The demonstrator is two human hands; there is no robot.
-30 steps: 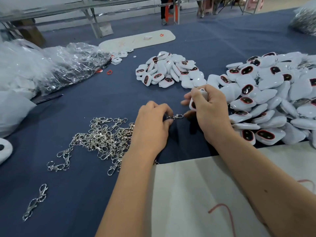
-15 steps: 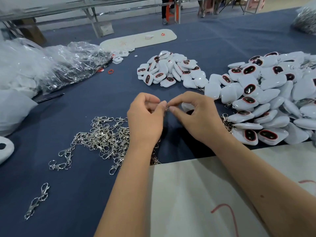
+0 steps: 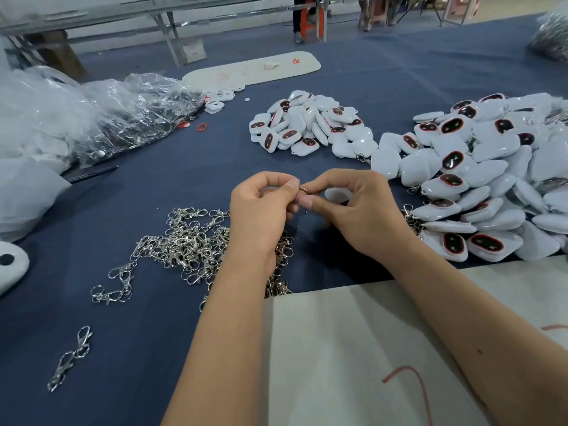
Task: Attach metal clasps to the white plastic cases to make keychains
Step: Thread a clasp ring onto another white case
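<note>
My left hand and my right hand meet at their fingertips over the blue table. Between them a small metal clasp ring is pinched by both thumbs and forefingers. A white plastic case sits tucked inside my right hand's curled fingers, mostly hidden. A heap of loose silver clasps lies under and left of my left wrist. Two piles of white cases with dark red-rimmed windows lie beyond: a small pile ahead and a large pile at the right.
Crumpled clear plastic bags fill the left side. A single clasp lies near the front left. A pale cloth covers the table's near edge under my forearms. A white tray lies farther back.
My hands drew together and rose slightly. The clasp, earlier stretched between the hands with the case up in my right fingers, is now pinched at the fingertips with the case tucked lower in my right hand.
</note>
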